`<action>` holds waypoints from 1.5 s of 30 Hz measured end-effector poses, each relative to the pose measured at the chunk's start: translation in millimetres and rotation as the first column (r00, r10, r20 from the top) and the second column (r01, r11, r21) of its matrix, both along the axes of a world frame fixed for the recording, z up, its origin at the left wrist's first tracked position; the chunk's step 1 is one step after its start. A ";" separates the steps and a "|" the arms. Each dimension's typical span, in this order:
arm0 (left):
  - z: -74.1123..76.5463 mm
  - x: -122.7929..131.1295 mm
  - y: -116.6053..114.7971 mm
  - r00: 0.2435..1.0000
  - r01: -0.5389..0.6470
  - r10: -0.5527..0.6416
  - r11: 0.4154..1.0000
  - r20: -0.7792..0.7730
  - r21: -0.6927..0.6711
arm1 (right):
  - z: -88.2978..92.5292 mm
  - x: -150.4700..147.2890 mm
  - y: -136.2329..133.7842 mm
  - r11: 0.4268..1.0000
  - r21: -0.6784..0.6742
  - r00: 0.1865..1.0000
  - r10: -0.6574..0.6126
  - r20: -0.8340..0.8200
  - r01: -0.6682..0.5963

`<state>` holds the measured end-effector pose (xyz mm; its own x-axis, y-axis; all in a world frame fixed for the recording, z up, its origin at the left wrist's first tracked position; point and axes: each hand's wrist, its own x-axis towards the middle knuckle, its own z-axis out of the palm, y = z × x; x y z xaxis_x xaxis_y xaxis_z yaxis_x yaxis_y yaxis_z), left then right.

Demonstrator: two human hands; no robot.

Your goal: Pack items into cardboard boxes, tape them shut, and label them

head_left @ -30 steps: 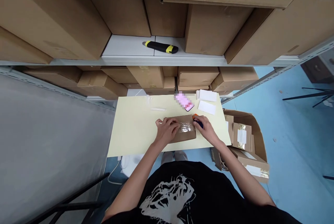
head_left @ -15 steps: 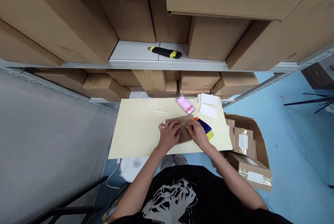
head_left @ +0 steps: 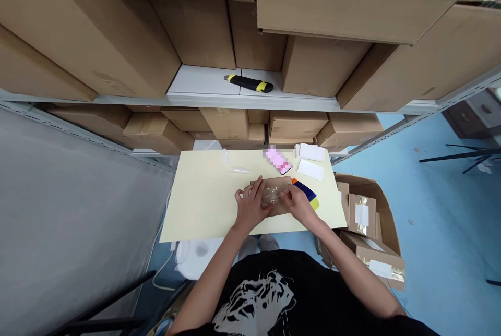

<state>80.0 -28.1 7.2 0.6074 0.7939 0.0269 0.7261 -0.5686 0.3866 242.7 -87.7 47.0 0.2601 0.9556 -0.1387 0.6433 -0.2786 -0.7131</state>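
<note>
A brown cardboard piece (head_left: 282, 210), perhaps a flat box, lies on the pale yellow table top (head_left: 207, 200). Crinkled clear plastic film (head_left: 271, 195) shows on its top. My left hand (head_left: 249, 206) rests on the left part of the cardboard, fingers apart and thumb along the near edge. At the right end, my right hand (head_left: 299, 204) is closed in a pinch at the edge of the film. Just beyond the right hand lies a flat dark blue, orange and yellow item (head_left: 306, 190), partly covered by the hand.
A phone (head_left: 277, 159) and white cards (head_left: 311, 169) lie at the table's back. A clear strip (head_left: 239, 170) lies left of them. Above, a shelf (head_left: 203, 80) bears a black and yellow utility knife (head_left: 249, 83) and cartons. An open carton (head_left: 385, 205) with smaller boxes stands right.
My left hand has opened out and now lies flatter on the cardboard. More of the clear film shows between the hands. My right hand stays pinched at the right end.
</note>
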 end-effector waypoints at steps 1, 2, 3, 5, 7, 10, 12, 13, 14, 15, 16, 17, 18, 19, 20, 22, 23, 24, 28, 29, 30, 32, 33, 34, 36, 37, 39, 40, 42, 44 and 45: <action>-0.8 -1.6 -0.2 1.000 0.017 -0.017 1.000 -0.010 0.002 | -2.1 0.2 -0.4 0.999 -0.035 0.998 -0.028 0.053 0.029; -1.5 -2.9 -0.9 1.000 0.021 -0.021 1.000 -0.015 0.002 | -4.3 0.4 -0.5 0.996 -0.072 0.992 -0.050 0.112 0.059; -2.2 -3.7 -1.9 1.000 0.018 -0.018 1.000 -0.017 0.001 | -6.4 0.4 -0.3 0.991 -0.111 0.983 -0.060 0.173 0.080; -3.5 -4.1 -4.2 1.000 0.008 -0.008 1.000 -0.014 0.002 | -9.5 -0.1 0.8 0.978 -0.186 0.960 -0.040 0.277 0.094; -4.6 -3.3 -5.6 1.000 0.009 -0.009 1.000 -0.001 0.007 | -10.8 -1.5 2.6 0.965 -0.246 0.936 0.002 0.352 0.090; -7.6 -1.5 -5.4 0.999 -0.007 0.007 1.000 0.039 0.017 | -9.7 -3.2 5.7 0.943 -0.320 0.894 0.059 0.444 0.097; -11.7 -1.1 -4.4 0.994 -0.053 0.054 0.998 0.092 -0.019 | -7.9 -1.7 7.5 0.930 -0.342 0.865 0.057 0.499 0.137; -14.5 -1.3 -3.9 0.988 -0.075 0.084 0.995 0.132 -0.070 | -7.2 0.3 8.1 0.923 -0.349 0.859 0.041 0.510 0.162; -17.5 -1.9 -3.4 0.977 -0.094 0.119 0.985 0.179 -0.144 | -6.9 3.1 8.3 0.917 -0.353 0.863 0.020 0.505 0.185; -20.5 -2.7 -3.0 0.959 -0.108 0.163 0.966 0.231 -0.235 | -7.2 6.7 8.2 0.912 -0.355 0.874 -0.006 0.485 0.203; -23.4 -3.7 -2.5 0.935 -0.119 0.219 0.934 0.279 -0.336 | -8.3 10.7 7.6 0.908 -0.360 0.893 -0.031 0.449 0.212; -25.8 -4.9 -2.1 0.907 -0.128 0.282 0.891 0.312 -0.435 | -10.5 14.9 6.5 0.905 -0.370 0.918 -0.053 0.393 0.211; -27.6 -6.0 -1.6 0.881 -0.134 0.343 0.840 0.325 -0.525 | -13.5 18.8 5.1 0.902 -0.381 0.944 -0.075 0.320 0.201; -28.7 -7.0 -1.0 0.861 -0.136 0.395 0.786 0.321 -0.603 | -17.3 22.2 3.3 0.901 -0.391 0.967 -0.100 0.233 0.187; -28.9 -7.9 -0.3 0.848 -0.134 0.432 0.735 0.306 -0.664 | -21.5 24.7 1.2 0.901 -0.398 0.982 -0.128 0.137 0.173; -27.0 -10.1 1.9 0.842 -0.118 0.461 0.665 0.280 -0.738 | -29.5 26.1 -3.5 0.910 -0.386 0.982 -0.184 -0.043 0.154; -24.8 -11.9 3.6 0.840 -0.111 0.464 0.654 0.282 -0.748 | -32.4 24.8 -5.9 0.919 -0.362 0.970 -0.210 -0.119 0.155; -21.7 -14.5 5.5 0.836 -0.104 0.462 0.663 0.297 -0.741 | -34.1 22.3 -8.3 0.929 -0.333 0.952 -0.237 -0.193 0.164; -1.3 -35.8 12.4 0.848 -0.011 0.292 0.844 0.442 -0.536 | -28.5 7.4 -16.9 0.952 -0.261 0.721 -0.295 -0.627 0.163; 4.9 -43.1 12.3 0.863 0.035 0.199 0.894 0.465 -0.448 | -25.5 4.5 -18.7 0.953 -0.265 0.604 -0.300 -0.739 0.150; 10.7 -50.5 10.9 0.878 0.088 0.094 0.932 0.469 -0.352 | -22.7 2.6 -20.4 0.951 -0.278 0.476 -0.308 -0.824 0.135; 19.8 -63.3 4.5 0.898 0.200 -0.115 0.966 0.425 -0.162 | -19.9 1.0 -23.1 0.940 -0.325 0.257 -0.342 -0.904 0.106; 22.3 -68.1 0.1 0.899 0.254 -0.205 0.964 0.387 -0.081 | -20.6 0.6 -24.1 0.931 -0.355 0.190 -0.365 -0.911 0.088; 23.3 -71.8 -4.5 0.896 0.301 -0.279 0.953 0.346 -0.012 | -22.8 -0.2 -24.9 0.924 -0.378 0.157 -0.384 -0.910 0.066; 21.2 -76.9 -12.8 0.887 0.372 -0.380 0.925 0.264 0.080 | -31.8 -4.5 -25.8 0.914 -0.405 0.164 -0.404 -0.900 0.029; 18.6 -79.0 -15.9 0.881 0.401 -0.415 0.910 0.228 0.105 | -37.8 -8.5 -25.9 0.911 -0.412 0.182 -0.408 -0.895 0.020; 12.2 -84.2 -20.1 0.867 0.446 -0.462 0.887 0.185 0.121 | -50.8 -19.5 -25.4 0.907 -0.419 0.228 -0.419 -0.879 0.049; 9.1 -87.6 -21.7 0.859 0.464 -0.477 0.879 0.188 0.114 | -56.5 -26.0 -24.9 0.905 -0.417 0.254 -0.423 -0.870 0.081; 4.1 -95.6 -25.0 0.847 0.464 -0.465 0.883 0.260 0.066 | -64.0 -39.3 -23.7 0.911 -0.380 0.329 -0.412 -0.850 0.159; 0.9 -102.5 -29.2 0.839 0.368 -0.325 0.930 0.436 -0.015 | -64.1 -51.5 -22.9 0.930 -0.286 0.457 -0.362 -0.813 0.230; -0.3 -104.6 -31.2 0.816 0.274 -0.186 0.958 0.547 -0.083 | -61.2 -57.2 -22.7 0.941 -0.220 0.538 -0.327 -0.777 0.255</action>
